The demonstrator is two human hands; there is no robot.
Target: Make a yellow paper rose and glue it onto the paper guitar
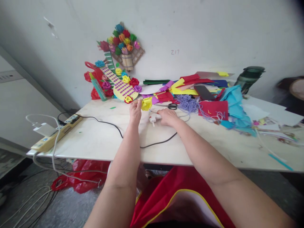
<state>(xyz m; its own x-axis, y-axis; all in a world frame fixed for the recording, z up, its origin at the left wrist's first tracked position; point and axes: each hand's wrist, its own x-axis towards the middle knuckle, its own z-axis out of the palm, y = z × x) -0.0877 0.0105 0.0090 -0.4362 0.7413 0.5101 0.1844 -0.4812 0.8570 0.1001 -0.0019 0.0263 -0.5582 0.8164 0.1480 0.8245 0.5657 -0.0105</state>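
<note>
My left hand [136,110] is closed on a yellow paper flower [146,104], held above the table just right of the fingers. My right hand [168,116] rests at the table with its fingers on a white glue gun [155,117], which lies near the middle. Black-handled scissors [172,106] lie just behind my right hand. Behind my left hand stands a guitar-shaped craft [121,87] with purple stripes and paper flowers around it.
A power strip [57,133] sits at the left edge, with a black cable [156,144] crossing the table. Purple yarn [187,104], a phone [203,92], coloured paper [213,109] and a dark bottle [250,79] lie or stand at the back right.
</note>
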